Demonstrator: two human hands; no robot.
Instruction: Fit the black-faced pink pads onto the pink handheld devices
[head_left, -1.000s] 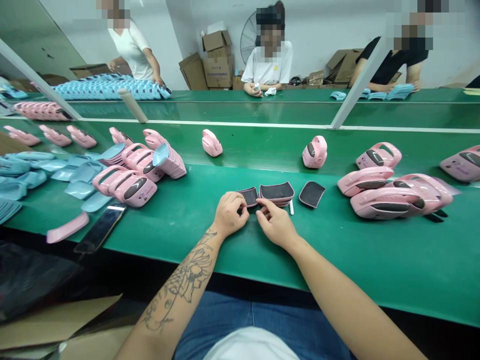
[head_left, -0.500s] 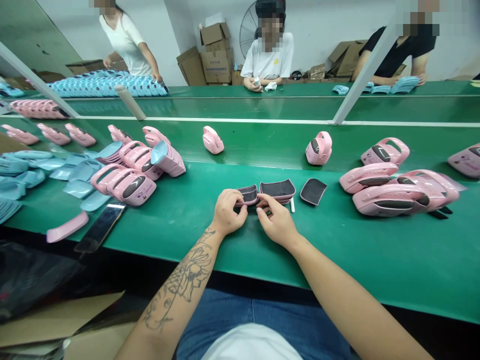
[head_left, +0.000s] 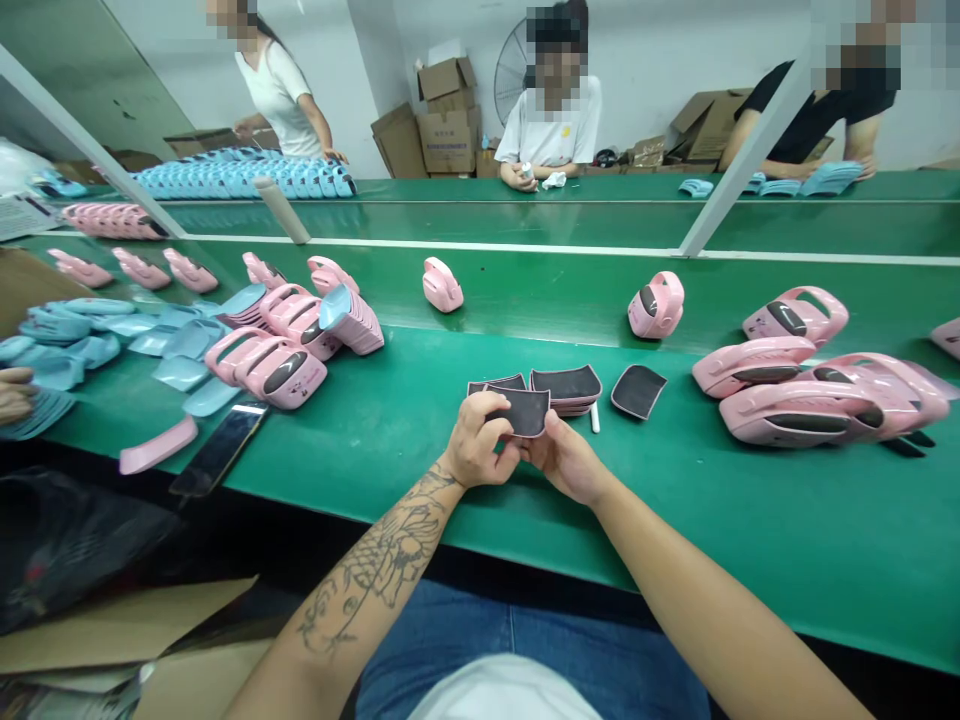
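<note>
Our left hand (head_left: 480,440) and right hand (head_left: 566,460) both pinch one dark pad (head_left: 525,411); a loose grip could drop it.

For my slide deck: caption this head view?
Both hands, left hand and right hand, hold a dark pad above the green table.

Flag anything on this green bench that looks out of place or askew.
A dark phone lies at the near edge of the bench, one corner overhanging it. One dark pad lies alone, apart from the stack of pads. Nothing looks damaged or spilled.
</note>
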